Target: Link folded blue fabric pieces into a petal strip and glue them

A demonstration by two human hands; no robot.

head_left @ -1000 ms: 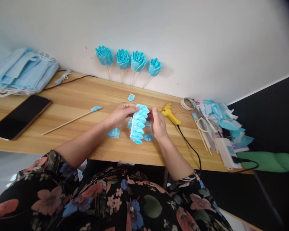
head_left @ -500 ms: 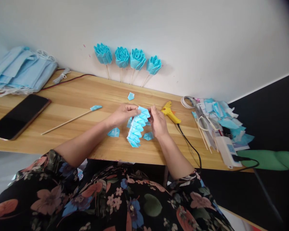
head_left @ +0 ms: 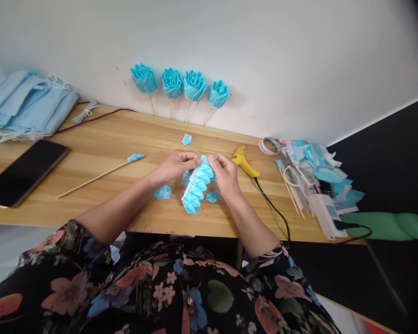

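Note:
A strip of overlapping folded blue petals (head_left: 197, 186) hangs in a slight curve between my hands. My left hand (head_left: 180, 164) pinches its top left edge between thumb and fingers. At the top right, my right hand (head_left: 225, 170) is closed on the same strip, thumb in front. Several loose folded petals lie on the wooden table (head_left: 153, 134) around it: one petal (head_left: 162, 192) to the left, one petal (head_left: 212, 196) to the right, one petal (head_left: 186, 139) farther back. A stick with a blue tip (head_left: 96, 177) rests left of my left hand.
Several blue flowers on sticks (head_left: 172, 83) lean against the wall. Blue face masks (head_left: 28, 104) and a phone (head_left: 26, 174) lie left. Right are a yellow glue gun (head_left: 244, 163) with its cord, a tape roll (head_left: 270, 146), scissors (head_left: 292, 176), fabric scraps (head_left: 316, 160) and a power strip (head_left: 325, 215).
My right thumb has moved left onto the front of the strip's top end, with the fingers curling in closer. The whole view has shifted slightly.

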